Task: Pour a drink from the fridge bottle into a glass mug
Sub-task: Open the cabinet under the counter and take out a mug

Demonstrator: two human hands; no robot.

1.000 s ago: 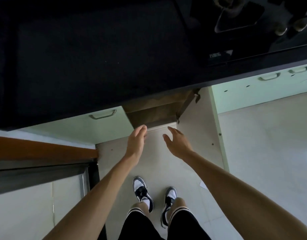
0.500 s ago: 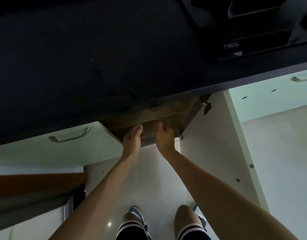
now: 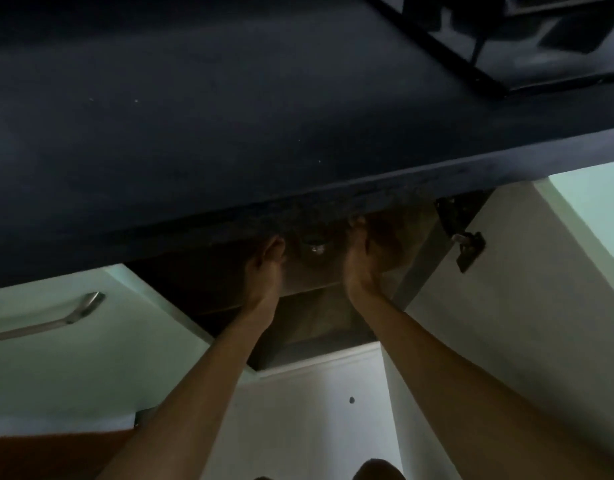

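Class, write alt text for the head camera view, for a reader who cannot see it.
Two bare hands, left hand and right hand, reach into an open pale green cabinet under a dark countertop, either side of a dim glassy object; its door stands open right.

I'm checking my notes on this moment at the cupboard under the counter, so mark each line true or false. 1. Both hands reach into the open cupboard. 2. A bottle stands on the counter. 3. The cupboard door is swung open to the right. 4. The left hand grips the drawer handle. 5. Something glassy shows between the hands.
1. True: the left hand and right hand are both inside the cupboard.
2. False: no bottle shows on the dark counter.
3. True: the door stands open to the right, hinge exposed.
4. False: the handle is untouched, well left of that hand.
5. True: a blurred glass object glints between them; whether either hand touches it is unclear.
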